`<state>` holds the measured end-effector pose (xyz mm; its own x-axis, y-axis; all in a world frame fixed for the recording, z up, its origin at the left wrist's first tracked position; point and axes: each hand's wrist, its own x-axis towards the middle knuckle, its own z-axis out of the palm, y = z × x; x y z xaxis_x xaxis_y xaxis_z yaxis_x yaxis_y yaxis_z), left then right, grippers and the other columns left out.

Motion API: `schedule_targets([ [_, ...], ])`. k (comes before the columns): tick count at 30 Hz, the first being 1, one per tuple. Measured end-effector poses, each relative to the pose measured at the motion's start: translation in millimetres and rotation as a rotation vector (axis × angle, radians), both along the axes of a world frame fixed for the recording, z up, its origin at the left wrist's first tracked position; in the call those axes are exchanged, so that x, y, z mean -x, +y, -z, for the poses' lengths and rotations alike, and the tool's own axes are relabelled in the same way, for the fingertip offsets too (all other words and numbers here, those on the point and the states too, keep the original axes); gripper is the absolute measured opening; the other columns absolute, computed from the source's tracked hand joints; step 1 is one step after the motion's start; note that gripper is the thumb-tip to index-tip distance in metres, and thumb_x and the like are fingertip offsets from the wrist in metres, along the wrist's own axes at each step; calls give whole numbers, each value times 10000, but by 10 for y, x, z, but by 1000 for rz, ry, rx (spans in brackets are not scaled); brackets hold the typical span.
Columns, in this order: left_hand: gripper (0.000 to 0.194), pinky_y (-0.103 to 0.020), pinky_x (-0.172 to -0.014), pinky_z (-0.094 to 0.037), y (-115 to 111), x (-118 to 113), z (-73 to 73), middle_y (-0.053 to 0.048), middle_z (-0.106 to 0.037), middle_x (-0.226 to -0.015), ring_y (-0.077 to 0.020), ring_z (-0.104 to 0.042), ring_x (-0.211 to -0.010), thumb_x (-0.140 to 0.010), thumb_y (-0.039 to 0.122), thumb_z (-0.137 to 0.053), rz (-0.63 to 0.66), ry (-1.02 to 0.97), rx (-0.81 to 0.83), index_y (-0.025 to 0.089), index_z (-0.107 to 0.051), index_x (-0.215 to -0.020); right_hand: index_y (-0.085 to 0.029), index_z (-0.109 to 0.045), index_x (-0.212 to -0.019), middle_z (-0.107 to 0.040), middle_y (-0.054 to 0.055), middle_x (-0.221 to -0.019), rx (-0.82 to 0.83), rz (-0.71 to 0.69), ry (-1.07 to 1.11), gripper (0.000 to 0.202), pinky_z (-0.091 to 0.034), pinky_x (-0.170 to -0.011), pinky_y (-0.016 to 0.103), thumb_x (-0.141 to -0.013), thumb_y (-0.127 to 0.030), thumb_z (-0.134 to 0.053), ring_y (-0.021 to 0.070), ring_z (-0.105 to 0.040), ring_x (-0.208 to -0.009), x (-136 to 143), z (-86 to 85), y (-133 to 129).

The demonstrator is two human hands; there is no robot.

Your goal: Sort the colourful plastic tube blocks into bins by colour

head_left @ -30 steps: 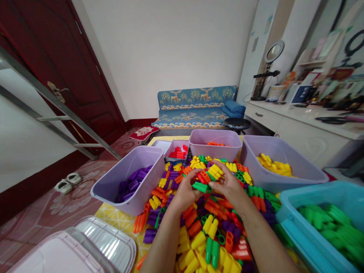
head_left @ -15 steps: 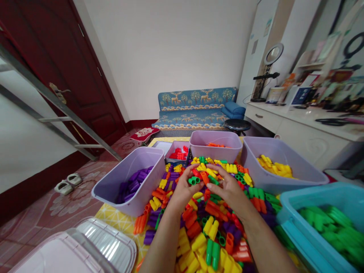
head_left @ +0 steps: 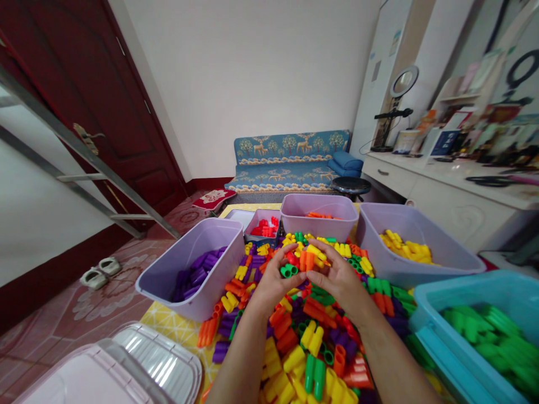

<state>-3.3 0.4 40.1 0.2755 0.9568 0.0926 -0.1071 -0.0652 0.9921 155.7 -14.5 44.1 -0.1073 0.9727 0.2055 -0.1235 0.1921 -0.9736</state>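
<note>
My left hand [head_left: 268, 284] and my right hand [head_left: 344, 280] are close together over a heap of tube-shaped plastic building blocks [head_left: 312, 336] in yellow, orange, green, purple and red. Curved fingers of the left hand surround a green building block [head_left: 288, 270], with a red block [head_left: 292, 258] beside it. An orange building block [head_left: 307, 260] stands between the two thumbs, at the right hand's fingers. Against it, under the right fingertips, is a yellow building block [head_left: 319, 255]. Fingers partly hide the exact contacts.
Around the heap stand lilac bins of purple [head_left: 147, 286], orange [head_left: 290, 219] and yellow blocks [head_left: 455, 261], a small box of red ones [head_left: 250, 230], and a turquoise bin of green ones [head_left: 429, 314]. Clear lids [head_left: 168, 359] lie front left. A ladder [head_left: 101, 168] leans at left.
The orange block between my hands has turned more upright, and the yellow one shows more. A green block that was by the right thumb no longer shows there. Both hands stay nearly in place.
</note>
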Motion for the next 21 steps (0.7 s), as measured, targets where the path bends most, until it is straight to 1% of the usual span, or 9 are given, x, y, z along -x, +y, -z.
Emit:
schedule_targets([
  [3, 655, -250, -757, -473, 0, -13, 1, -66, -638, -1053, -192, -598, -913, -619, 298, -790, -28, 4, -22, 198, -556, -1222, -264, -498, -1253, -541, 64, -1287, -16, 21, 22, 583, -541, -806, 314, -706, -290, -698, 213, -616, -1016, -12, -1, 2],
  [6, 636, -259, -766, -474, 22, -30, 28, -63, -657, -1005, -190, -613, -884, -605, 305, -799, -51, -76, -3, 184, -576, -1188, -270, -498, -1257, -566, 71, -1253, 23, 39, 14, 567, -564, -709, 325, -720, -306, -679, 175, -667, -788, -40, 13, 17],
  [8, 636, -265, -764, -475, 30, -35, 38, -65, -664, -994, -185, -620, -859, -601, 317, -800, -45, -141, 19, 180, -579, -1182, -267, -480, -1278, -613, 73, -1167, 52, 43, -3, 590, -564, -640, 322, -724, -315, -674, 142, -651, -630, -56, 18, 24],
  [9, 631, -265, -765, -474, 29, -36, 38, -68, -664, -1001, -183, -621, -854, -603, 318, -799, -43, -165, 28, 179, -582, -1179, -264, -471, -1288, -625, 73, -1137, 57, 45, -9, 604, -561, -616, 317, -722, -317, -675, 132, -640, -592, -62, 20, 26],
  [14, 581, -230, -726, -456, 28, -49, 41, -53, -661, -976, -145, -605, -804, -621, 302, -790, -54, -199, 53, 180, -597, -1156, -273, -432, -1329, -629, 64, -1109, 21, 75, -99, 681, -530, -513, 263, -702, -306, -697, 122, -626, -574, -67, 41, 19],
  [17, 559, -207, -668, -435, 62, -61, 81, -26, -657, -875, -116, -581, -728, -613, 325, -795, -71, -197, 72, 180, -613, -1121, -284, -448, -1328, -679, 23, -909, 50, 54, -189, 659, -511, -463, 260, -712, -301, -685, 129, -611, -498, -58, 71, 17],
  [19, 547, -198, -644, -421, 86, -65, 111, -5, -639, -797, -101, -561, -688, -601, 339, -802, -79, -193, 70, 176, -625, -1092, -268, -536, -1259, -683, 7, -786, 46, 41, -267, 539, -533, -510, 292, -736, -319, -661, 159, -633, -525, -55, 90, 24],
  [20, 538, -195, -637, -417, 96, -66, 122, 2, -630, -773, -96, -553, -675, -599, 345, -803, -82, -191, 67, 176, -631, -1079, -261, -591, -1199, -690, 15, -795, 16, 53, -312, 466, -552, -582, 321, -743, -329, -656, 184, -662, -607, -57, 99, 30],
  [21, 529, -194, -630, -414, 101, -66, 131, 6, -624, -761, -94, -548, -666, -598, 352, -803, -87, -190, 66, 177, -637, -1069, -258, -641, -1132, -700, 32, -864, -29, 83, -356, 399, -556, -685, 358, -742, -338, -658, 214, -680, -737, -64, 107, 39],
])
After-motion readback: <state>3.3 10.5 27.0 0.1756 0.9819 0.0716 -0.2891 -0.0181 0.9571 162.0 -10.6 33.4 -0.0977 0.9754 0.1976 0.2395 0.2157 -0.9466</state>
